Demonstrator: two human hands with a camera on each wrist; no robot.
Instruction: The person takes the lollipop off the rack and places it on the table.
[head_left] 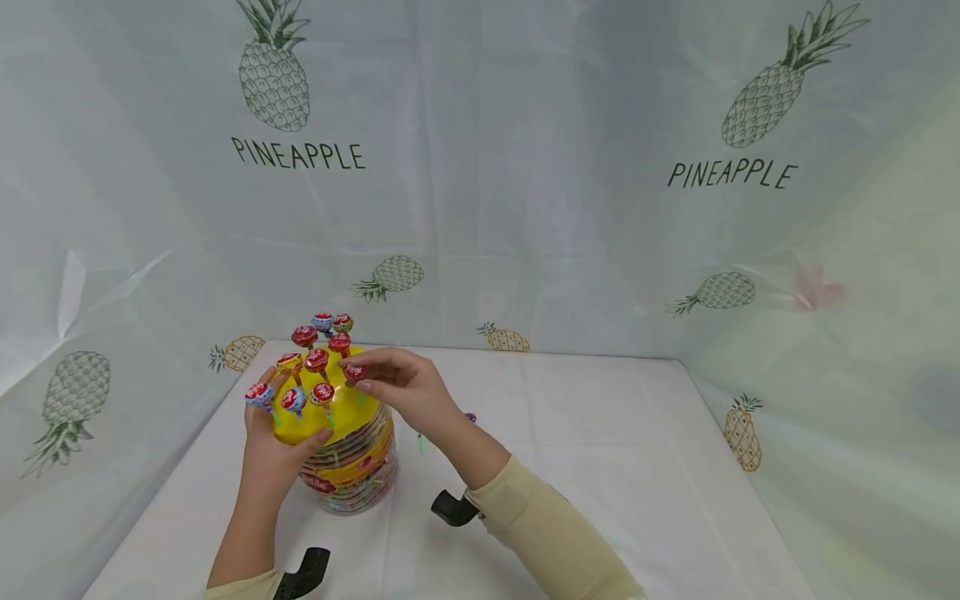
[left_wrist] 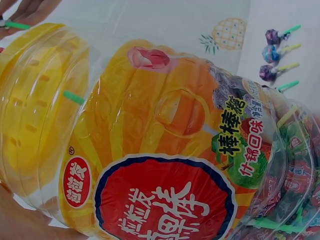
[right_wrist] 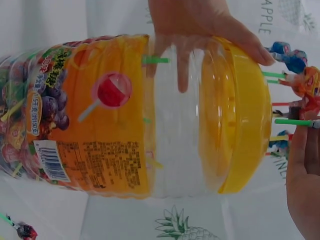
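Observation:
A clear plastic lollipop jar (head_left: 352, 467) with a yellow lid (head_left: 330, 408) stands on the white table at the left. Several wrapped lollipops (head_left: 318, 342) stick upright from holes in the lid. My left hand (head_left: 270, 450) grips the jar's upper side, thumb on the lid's rim. My right hand (head_left: 375, 379) pinches a red lollipop (head_left: 354, 372) at the lid's right edge. The right wrist view shows the lid (right_wrist: 245, 115), my left hand (right_wrist: 200, 25) on the jar, and my right hand (right_wrist: 305, 170) holding a green stick (right_wrist: 292, 121). The jar's orange label (left_wrist: 165, 165) fills the left wrist view.
Loose lollipops (left_wrist: 272, 52) lie on the white tablecloth (head_left: 600, 450) just right of the jar; one (head_left: 468, 417) shows behind my right wrist. Pineapple-print cloth (head_left: 525, 167) walls the table at the back and both sides.

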